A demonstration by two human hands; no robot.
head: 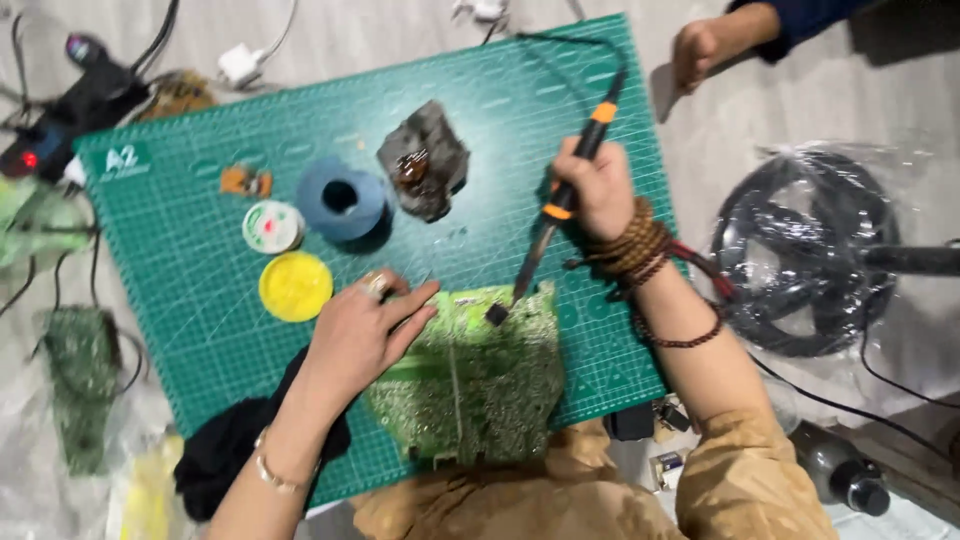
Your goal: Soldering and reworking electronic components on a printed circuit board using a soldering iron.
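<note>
Soldering iron [575,165]: black handle with orange bands, which I see gripped in the right hand [598,190], fingers clenched round it; its tip slants down to the top edge of the circuit board.
Circuit board [470,375]: green, lying flat on the near part of the cutting mat, solder side up as far as I can tell.
Left hand [360,335]: I see it resting flat on the board's left top corner, fingers spread and pressing, grasping nothing; a ring on one finger, a bangle at the wrist.
Cutting mat [200,290]: green with a grid, set at a slant on a pale surface.
Solder spool [342,200]: blue, standing above the left hand, just beside a small white tin [272,226] and a round yellow lid [295,286].
Grey holder [425,160]: lumpy, with something brown in it, near the mat's middle top.
Another person's hand [705,45]: at the top right, off the mat, well apart from mine.
</note>
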